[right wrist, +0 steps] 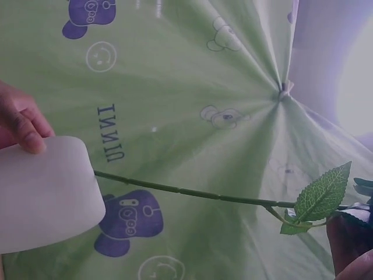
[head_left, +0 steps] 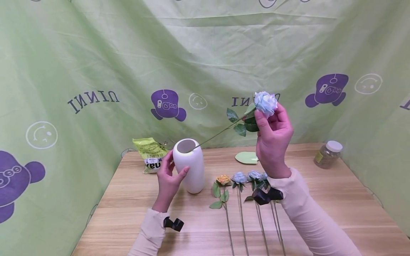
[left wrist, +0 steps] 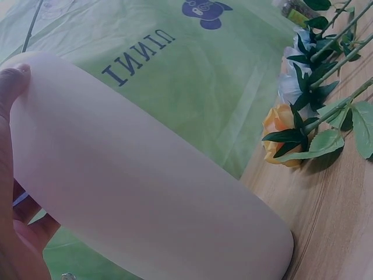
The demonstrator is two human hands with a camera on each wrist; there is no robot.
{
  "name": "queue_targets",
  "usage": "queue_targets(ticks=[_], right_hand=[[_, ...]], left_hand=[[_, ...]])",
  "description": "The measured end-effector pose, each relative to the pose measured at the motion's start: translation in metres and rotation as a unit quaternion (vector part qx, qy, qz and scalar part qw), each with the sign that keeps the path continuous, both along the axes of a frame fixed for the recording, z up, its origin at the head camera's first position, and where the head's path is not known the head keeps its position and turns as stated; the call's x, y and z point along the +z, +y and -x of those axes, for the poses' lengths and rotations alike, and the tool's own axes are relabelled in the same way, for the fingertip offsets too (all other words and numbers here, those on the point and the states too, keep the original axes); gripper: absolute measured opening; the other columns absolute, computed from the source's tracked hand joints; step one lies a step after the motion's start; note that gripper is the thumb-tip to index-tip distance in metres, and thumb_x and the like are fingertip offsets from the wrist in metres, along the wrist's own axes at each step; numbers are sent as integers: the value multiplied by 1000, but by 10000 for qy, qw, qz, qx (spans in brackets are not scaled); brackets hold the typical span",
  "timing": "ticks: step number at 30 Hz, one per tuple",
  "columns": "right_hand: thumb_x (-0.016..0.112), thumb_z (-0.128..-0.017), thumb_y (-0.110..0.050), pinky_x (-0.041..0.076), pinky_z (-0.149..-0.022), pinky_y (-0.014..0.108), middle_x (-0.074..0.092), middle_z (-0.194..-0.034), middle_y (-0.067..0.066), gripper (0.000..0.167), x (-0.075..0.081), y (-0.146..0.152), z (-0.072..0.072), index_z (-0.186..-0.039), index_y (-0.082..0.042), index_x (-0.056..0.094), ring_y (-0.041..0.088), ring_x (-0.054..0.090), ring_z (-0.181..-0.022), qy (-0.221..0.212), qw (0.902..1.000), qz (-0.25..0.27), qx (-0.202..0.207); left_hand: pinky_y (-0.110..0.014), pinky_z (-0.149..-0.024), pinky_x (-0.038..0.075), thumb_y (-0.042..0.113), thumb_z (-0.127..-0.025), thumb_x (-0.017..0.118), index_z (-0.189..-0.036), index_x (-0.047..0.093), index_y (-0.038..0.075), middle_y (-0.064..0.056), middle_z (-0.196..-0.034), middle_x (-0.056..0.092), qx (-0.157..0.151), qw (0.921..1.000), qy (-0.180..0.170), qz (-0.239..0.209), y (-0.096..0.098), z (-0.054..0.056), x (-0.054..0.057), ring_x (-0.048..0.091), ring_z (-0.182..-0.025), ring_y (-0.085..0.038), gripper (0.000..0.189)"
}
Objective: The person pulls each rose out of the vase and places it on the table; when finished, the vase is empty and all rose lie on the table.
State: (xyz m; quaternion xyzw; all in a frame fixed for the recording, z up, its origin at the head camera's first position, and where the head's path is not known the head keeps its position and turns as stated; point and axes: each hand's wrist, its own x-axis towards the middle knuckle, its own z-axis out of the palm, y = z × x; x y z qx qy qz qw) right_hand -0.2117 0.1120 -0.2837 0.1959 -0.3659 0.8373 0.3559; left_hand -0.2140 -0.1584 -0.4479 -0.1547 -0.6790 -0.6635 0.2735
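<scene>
A white vase (head_left: 194,170) stands on the wooden table, and my left hand (head_left: 171,179) grips its upper left side, thumb across the front. My right hand (head_left: 274,133) pinches a light blue artificial rose (head_left: 265,104) just under its bloom, up and to the right of the vase. The rose's long green stem (right wrist: 192,192) slants down leftward, its lower end inside the vase mouth (head_left: 187,145). Green leaves (right wrist: 323,192) sit along the stem near the right fingers. In the left wrist view the pale vase wall (left wrist: 145,169) fills much of the picture.
An orange rose (head_left: 223,180) and several blue roses (head_left: 239,177) lie in a row right of the vase, stems toward the near edge. Behind are a green snack bag (head_left: 150,156), a light green flat piece (head_left: 246,158) and a white-lidded jar (head_left: 328,155). A green curtain (head_left: 205,64) surrounds the table.
</scene>
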Motion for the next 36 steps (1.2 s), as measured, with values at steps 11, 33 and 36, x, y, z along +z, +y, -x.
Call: queue_targets(ticks=[11,33,36], right_hand=[[67,-84,15,63,-83,28,66,-110,18,35,6,8,-3,-118,7,63,22,66,-97,103,9998,158,-5],[66,-81,19,65,-75,32,65,-105,20,34,18,38,-4,-113,11,63,24,65,-90,270,9982,441,-303],[68,-81,17,65,-77,31,66,-106,20,34,11,45,-4,-114,11,63,23,66,-91,138,9990,272,-321]], left_hand=[[-21,-109,50,-8,-75,79,-142,48,0,-9,-133,56,25,10000,-69,22,1,0,-1,58,-121,-15,74],[-24,-110,50,-7,-76,79,-142,49,2,-15,-137,55,25,9999,72,108,-1,2,0,59,-121,-16,73],[-23,-110,50,-7,-76,79,-142,49,1,-17,-137,55,22,9999,36,102,-1,1,-1,59,-122,-15,73]])
